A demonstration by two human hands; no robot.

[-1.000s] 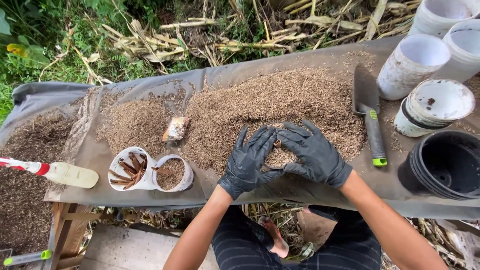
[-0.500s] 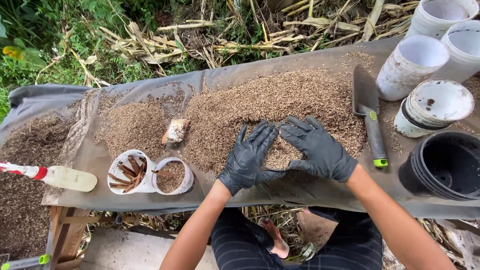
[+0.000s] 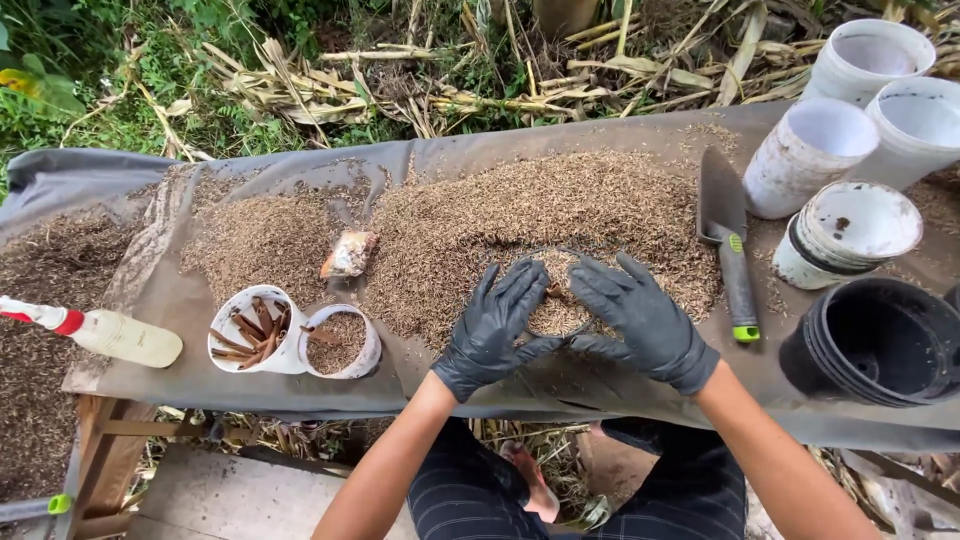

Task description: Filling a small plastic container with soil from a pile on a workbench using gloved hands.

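**Both gloved hands cupped round husk pile on desk**

While both hands sit in black gloves, left hand (image 3: 492, 333) and right hand (image 3: 642, 320) rest on the near edge of the husk heap (image 3: 540, 210), fingers spread open and curved, w/ a small mound of husk between them; nothing gripped. Heap lies mid-desk on grey sheet (image 3: 250, 390).

Adjacent: green-handled trowel (image 3: 728, 245) just right of heap. Two white cups (image 3: 290, 340) to left, one w/ brown sticks. Spray bottle (image 3: 105, 332) far left. Black pots (image 3: 880, 340), white pots (image 3: 850, 130) at right.

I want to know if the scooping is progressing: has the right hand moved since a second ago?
Cannot tell: the right hand lies beside the trowel much as before.
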